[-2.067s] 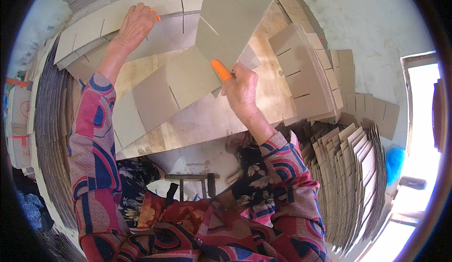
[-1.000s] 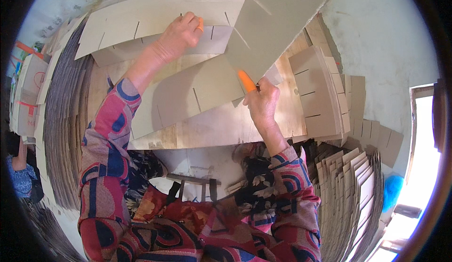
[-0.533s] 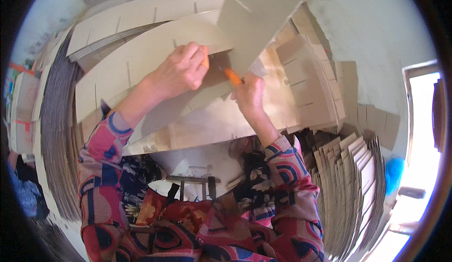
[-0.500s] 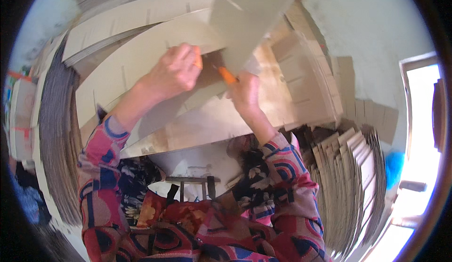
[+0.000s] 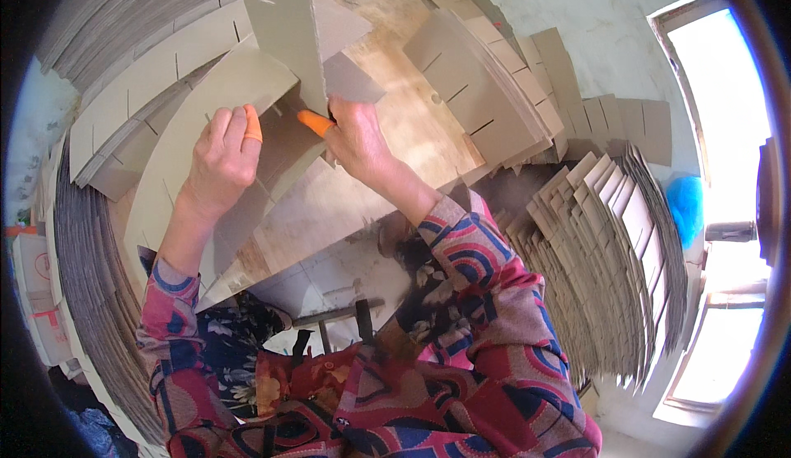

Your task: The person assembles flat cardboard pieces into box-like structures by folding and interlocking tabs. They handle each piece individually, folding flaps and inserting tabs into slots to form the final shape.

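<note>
My left hand (image 5: pixel 221 161) is closed, its fingers curled on a long slotted cardboard strip (image 5: pixel 165 149) that stands in front of me; an orange finger cover (image 5: pixel 252 123) sits on one fingertip. My right hand (image 5: pixel 361 141) is closed round the lower end of another cardboard strip (image 5: pixel 280 25), which rises away from me. Its thumb wears an orange cover (image 5: pixel 314 122) and points toward the left hand. Between the hands, slotted cardboard lies partly in shadow. Under it all is a pale wooden board (image 5: pixel 395 112).
Stacked slotted cardboard (image 5: pixel 478 87) lies on the board's right side. More stacks stand at the far left (image 5: pixel 91 244) and lower right (image 5: pixel 589 268). A stool (image 5: pixel 338 314) shows below the board, a blue fluffy thing (image 5: pixel 684 211) by the bright window (image 5: pixel 717 87).
The view has swung, shifting the scene. My right hand's strip has moved left across the picture and stands more upright. The gap between my hands has widened a little.
</note>
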Tool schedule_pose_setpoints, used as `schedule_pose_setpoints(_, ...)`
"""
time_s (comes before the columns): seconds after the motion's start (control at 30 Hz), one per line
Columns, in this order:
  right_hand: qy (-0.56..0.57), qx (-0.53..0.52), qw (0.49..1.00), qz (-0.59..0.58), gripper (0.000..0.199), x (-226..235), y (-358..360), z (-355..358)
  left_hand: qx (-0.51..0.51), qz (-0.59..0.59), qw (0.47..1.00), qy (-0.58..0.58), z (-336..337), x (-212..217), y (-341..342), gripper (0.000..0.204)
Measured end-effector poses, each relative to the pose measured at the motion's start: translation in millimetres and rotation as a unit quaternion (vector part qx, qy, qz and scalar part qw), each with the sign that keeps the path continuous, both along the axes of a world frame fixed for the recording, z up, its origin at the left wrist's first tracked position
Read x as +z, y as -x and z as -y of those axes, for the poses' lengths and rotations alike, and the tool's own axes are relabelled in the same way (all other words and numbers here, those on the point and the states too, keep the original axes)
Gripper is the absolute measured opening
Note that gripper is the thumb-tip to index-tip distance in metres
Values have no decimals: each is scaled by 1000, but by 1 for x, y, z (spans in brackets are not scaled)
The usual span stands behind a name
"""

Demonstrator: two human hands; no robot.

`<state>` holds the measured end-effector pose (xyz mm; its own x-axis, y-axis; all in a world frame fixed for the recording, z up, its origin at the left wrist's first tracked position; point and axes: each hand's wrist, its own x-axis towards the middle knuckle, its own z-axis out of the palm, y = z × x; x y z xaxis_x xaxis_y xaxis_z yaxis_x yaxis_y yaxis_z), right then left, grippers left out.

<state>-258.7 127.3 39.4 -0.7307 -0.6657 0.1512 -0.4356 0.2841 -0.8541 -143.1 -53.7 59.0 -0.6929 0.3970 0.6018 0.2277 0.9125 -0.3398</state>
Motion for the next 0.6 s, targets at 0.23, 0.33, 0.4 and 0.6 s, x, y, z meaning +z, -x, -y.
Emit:
schedule_pose_setpoints(0.23,14,-39,991,-129,18,28,-8,2,-21,47,998,19,-6,-3,-10,32)
schedule_pose_setpoints(0.33,-6,-64,990,-126,20,22,-7,3,-44,63,997,-9,-30,-3,-18,36)
schedule_pose_setpoints(0.4,9,-75,995,-61,20,24,-7,4,-34,54,998,-9,-45,-9,-28,37)
schedule_pose_setpoints(0.6,44,-75,984,-156,22,16,-4,3,-23,70,974,-216,-64,-19,-32,35)
